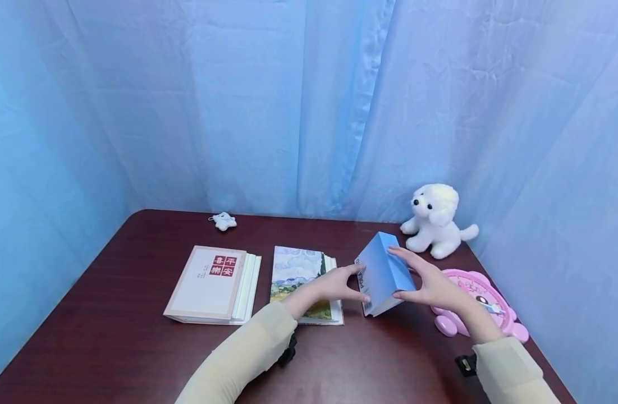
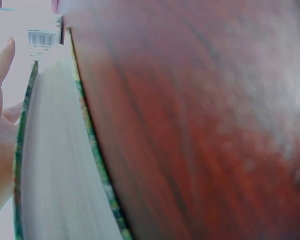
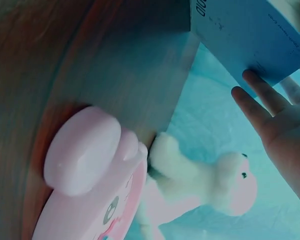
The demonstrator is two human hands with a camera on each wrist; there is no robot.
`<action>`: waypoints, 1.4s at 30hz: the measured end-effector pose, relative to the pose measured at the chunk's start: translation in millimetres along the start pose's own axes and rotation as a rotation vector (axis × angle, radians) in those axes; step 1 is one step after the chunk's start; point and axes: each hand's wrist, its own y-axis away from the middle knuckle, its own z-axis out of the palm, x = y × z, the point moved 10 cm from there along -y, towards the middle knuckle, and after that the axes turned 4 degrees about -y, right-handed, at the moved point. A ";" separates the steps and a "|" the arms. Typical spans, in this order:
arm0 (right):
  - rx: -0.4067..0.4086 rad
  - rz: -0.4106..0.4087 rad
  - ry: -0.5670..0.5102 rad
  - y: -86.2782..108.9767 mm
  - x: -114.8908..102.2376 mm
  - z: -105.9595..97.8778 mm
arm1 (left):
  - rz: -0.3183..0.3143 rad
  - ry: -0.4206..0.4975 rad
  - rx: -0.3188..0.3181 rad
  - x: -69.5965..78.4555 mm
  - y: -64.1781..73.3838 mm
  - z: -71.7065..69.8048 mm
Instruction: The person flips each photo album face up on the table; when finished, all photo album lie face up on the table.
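A blue box (image 1: pixel 381 278) with "POLA" lettering and a barcode stands tilted on the dark table, right of the middle. My left hand (image 1: pixel 336 284) comes at it from the left, its finger and thumb extended and spread against the lettered face. On the opposite side, my right hand (image 1: pixel 430 286) spans the lighter blue face, fingers near the top edge and thumb at the lower edge. In the right wrist view its fingertips (image 3: pixel 255 80) lie on the box. A landscape-painting book (image 1: pixel 293 275) lies under my left forearm, its page block showing in the left wrist view.
At the left lies a pale book (image 1: pixel 207 286) with red squares of characters. A small white star-shaped item (image 1: pixel 223 221) sits near the back edge. A white plush dog (image 1: pixel 435 219) sits at back right, with a pink clock-like toy (image 1: pixel 477 300) in front of it.
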 end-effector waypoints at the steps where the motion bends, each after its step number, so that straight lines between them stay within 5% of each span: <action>1: 0.002 -0.003 0.009 -0.8 4.0 1.1 | 0.004 0.021 0.002 1.2 0.8 -1.4; 7: 0.000 -0.022 0.035 -4.2 19.2 9.1 | 0.033 0.123 0.030 11.9 3.9 -15.4; 15: -0.004 -0.018 -0.065 -5.8 23.3 21.5 | 0.048 0.313 0.067 19.9 4.0 -32.2; 27: 0.001 0.114 -0.127 -5.9 -4.5 18.3 | 0.076 0.334 0.129 25.3 3.6 -41.3; 42: 0.010 0.041 -0.105 -7.1 23.5 22.4 | 0.125 0.455 0.107 28.3 7.6 -32.0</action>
